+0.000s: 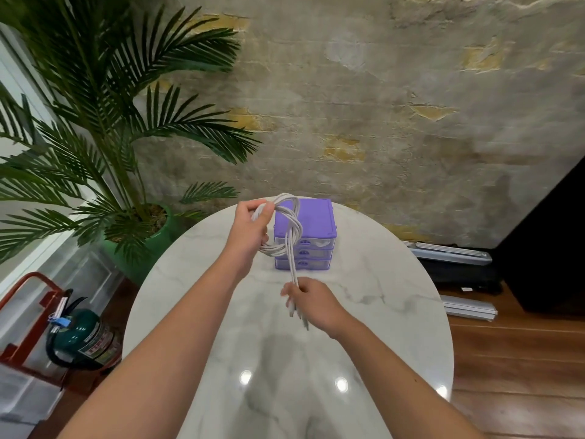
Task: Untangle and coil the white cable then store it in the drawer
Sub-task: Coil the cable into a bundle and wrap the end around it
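Both hands held the white cable (289, 226) above the bench (364, 312): left hand (251, 231) gripped the looped bundle, right hand (311, 301) pinched the trailing strands. Knot remained mid-bundle; untangling unfinished, coiling and storing ahead. Cable looked soft, braided; purple plastic drawer unit (311, 223), boxy, drawers closed.

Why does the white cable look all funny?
The cable is knotted: its strands twist around each other in front of the purple drawers. The left hand grips the loops, and the right hand pinches the loose ends. Nothing else looks odd.
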Available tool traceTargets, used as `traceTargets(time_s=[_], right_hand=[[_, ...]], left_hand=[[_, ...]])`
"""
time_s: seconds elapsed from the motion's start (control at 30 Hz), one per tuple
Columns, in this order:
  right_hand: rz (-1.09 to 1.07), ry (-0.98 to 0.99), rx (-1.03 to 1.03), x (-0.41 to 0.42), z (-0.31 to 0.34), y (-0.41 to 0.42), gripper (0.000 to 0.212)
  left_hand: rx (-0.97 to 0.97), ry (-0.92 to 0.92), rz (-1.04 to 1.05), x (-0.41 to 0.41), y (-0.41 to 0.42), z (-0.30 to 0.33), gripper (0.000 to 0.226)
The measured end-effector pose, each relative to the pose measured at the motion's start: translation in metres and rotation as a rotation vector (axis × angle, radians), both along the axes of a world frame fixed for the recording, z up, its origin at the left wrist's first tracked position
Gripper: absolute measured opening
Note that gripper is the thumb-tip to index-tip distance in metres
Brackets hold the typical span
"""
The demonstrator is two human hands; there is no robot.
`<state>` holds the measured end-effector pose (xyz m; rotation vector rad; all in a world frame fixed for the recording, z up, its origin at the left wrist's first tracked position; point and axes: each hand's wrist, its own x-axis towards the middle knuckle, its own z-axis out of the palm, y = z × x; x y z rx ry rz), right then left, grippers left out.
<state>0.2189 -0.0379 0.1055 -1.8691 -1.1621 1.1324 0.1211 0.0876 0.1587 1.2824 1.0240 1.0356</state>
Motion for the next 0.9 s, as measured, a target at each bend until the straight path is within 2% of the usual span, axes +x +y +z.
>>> traceTargets(time_s=[0.03, 0.1, 0.17, 0.27, 0.4, 0.53, 0.6, 0.67, 0.8, 0.9], right_hand=[[-0.047, 0.099, 0.028, 0.001, 0.004, 0.004, 0.015], [-0.184, 0.323, 0.080, 0.003, 0.013, 0.012, 0.031], [-0.279, 0.518, 0.118, 0.006, 0.020, 0.018, 0.036], [-0.309, 0.625, 0.127, 0.011, 0.028, 0.020, 0.018], [-0.386, 0.516, 0.093, 0.017, 0.026, 0.021, 0.020], [-0.381, 0.297, 0.098, 0.015, 0.017, 0.022, 0.018], [-0.353, 0.209, 0.103, 0.013, 0.014, 0.022, 0.023], [-0.319, 0.135, 0.115, 0.010, 0.017, 0.022, 0.024], [-0.376, 0.019, 0.155, 0.002, 0.028, 0.017, 0.037], [-0.334, -0.169, 0.073, -0.001, 0.030, 0.016, 0.044]], left_hand=[[-0.022, -0.045, -0.017, 0.000, -0.002, -0.003, 0.018], [-0.056, -0.122, -0.076, 0.001, -0.008, -0.009, 0.020], [-0.086, -0.186, -0.137, 0.002, -0.015, -0.012, 0.016], [-0.113, -0.189, -0.174, 0.003, -0.022, -0.010, 0.014], [-0.096, -0.084, -0.209, -0.002, -0.020, -0.011, 0.009], [-0.194, -0.226, -0.225, 0.001, -0.023, -0.012, 0.014], [-0.175, -0.199, -0.204, 0.005, -0.023, -0.012, 0.030], [-0.148, -0.132, -0.075, 0.010, -0.025, -0.014, 0.041], [-0.145, -0.082, 0.262, 0.014, -0.025, -0.024, 0.045], [-0.129, -0.085, 0.353, 0.014, -0.022, -0.025, 0.049]])
